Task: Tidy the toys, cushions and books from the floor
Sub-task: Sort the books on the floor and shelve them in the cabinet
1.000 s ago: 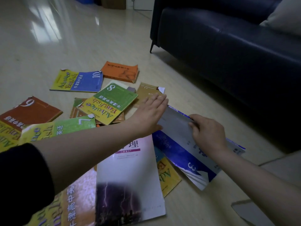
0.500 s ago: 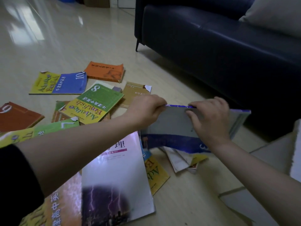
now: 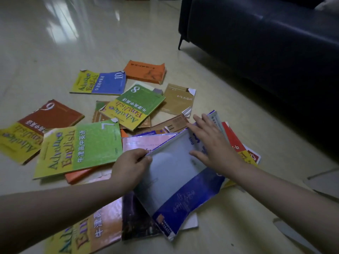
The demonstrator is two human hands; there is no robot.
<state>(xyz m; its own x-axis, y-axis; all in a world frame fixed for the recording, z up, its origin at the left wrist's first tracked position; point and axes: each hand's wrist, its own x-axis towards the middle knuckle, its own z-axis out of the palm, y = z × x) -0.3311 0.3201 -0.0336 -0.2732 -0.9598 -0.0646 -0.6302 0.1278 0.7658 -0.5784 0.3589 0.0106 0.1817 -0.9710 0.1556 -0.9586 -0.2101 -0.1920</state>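
Glossy floor (image 3: 55, 43): left hand (image 3: 131, 168) grip pinches blue book (image 3: 176, 180) edge, right hand (image 3: 214, 145) flat on it; probably light, floppy, so support spine.

Book numbers and titles I can read on the floor
"Advance", "English" and 牛津高中英语 stand on the green book marked 7 (image 3: 82, 145), the green book marked 8 (image 3: 135, 105) and the blue and yellow book marked 10 (image 3: 102, 82); the red-brown book (image 3: 53, 114) carries a 6, a brown book (image 3: 170, 125) an 11, and the glossy book (image 3: 102, 222) under my left arm shows 牛津; print on the tan book (image 3: 178, 99), the orange book (image 3: 145, 71) and the blue and grey book (image 3: 176, 180) in my left grip (image 3: 130, 167) is too blurred to read
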